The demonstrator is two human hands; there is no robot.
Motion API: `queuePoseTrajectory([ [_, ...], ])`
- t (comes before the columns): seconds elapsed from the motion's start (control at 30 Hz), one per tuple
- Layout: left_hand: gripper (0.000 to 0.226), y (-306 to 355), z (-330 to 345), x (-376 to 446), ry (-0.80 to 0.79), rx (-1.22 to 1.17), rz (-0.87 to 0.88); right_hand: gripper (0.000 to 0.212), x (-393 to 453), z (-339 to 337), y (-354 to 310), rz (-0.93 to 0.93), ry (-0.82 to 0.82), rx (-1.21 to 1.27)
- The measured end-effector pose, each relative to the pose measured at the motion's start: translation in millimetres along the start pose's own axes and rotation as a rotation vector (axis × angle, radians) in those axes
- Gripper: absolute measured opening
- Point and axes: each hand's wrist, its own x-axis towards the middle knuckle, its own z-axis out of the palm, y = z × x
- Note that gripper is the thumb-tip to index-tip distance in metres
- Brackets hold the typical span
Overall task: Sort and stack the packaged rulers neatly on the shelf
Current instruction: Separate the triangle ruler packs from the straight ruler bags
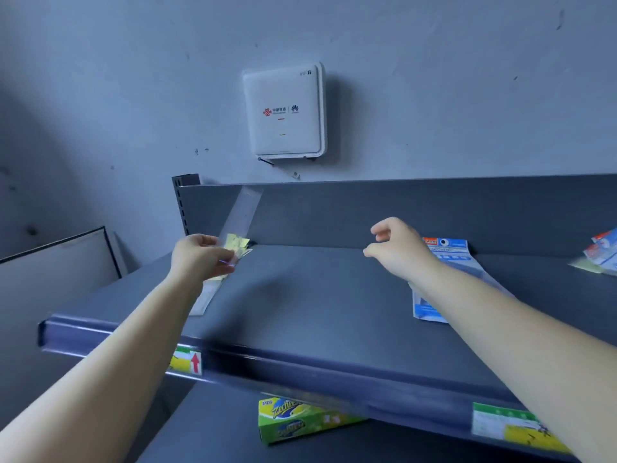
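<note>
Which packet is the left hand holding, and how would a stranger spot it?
Start at the white router on the wall and drop to the grey shelf. At its left end, the left hand pinches a clear ruler packet leaning on the back panel. Unlike the blue packet lying flat, it is transparent.

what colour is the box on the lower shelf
Green and yellow, with blue lettering; the box shows in the head view, partly hidden by the shelf edge.

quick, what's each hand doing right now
Left hand: pinches the clear plastic packaged ruler with a yellow label.
Right hand: holds nothing, fingers loosely curled above the grey metal shelf.
</note>
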Motion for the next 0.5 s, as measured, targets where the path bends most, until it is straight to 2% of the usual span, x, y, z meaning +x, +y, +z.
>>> queuePoseTrajectory([
  [0.07,0.024,-11.4,-13.7,13.1,0.069,0.207,0.022,0.037,1.8,13.8,-8.9,-0.032,-0.053,-0.032],
  [0.13,0.022,-19.6,-19.2,20.6,0.070,0.559,0.087,0.033,2.5,24.4,-14.3,-0.068,-0.101,-0.103],
  [0.2,0.033,-23.0,-19.7,22.8,0.078,0.784,0.154,0.028,1.6,29.2,-16.8,-0.120,-0.102,-0.238],
  [0.27,0.046,-21.4,-15.5,20.1,0.084,0.832,0.178,0.026,-0.8,27.3,-17.9,-0.190,-0.071,-0.381],
  [0.4,0.035,-10.6,12.6,-0.1,0.042,0.998,0.331,0.023,-7.7,7.9,-15.9,-0.326,-0.016,-0.552],
  [0.5,0.035,3.1,54.1,-26.3,-0.045,1.115,0.494,0.023,-14.7,-16.6,-6.7,-0.419,0.037,-0.707],
])
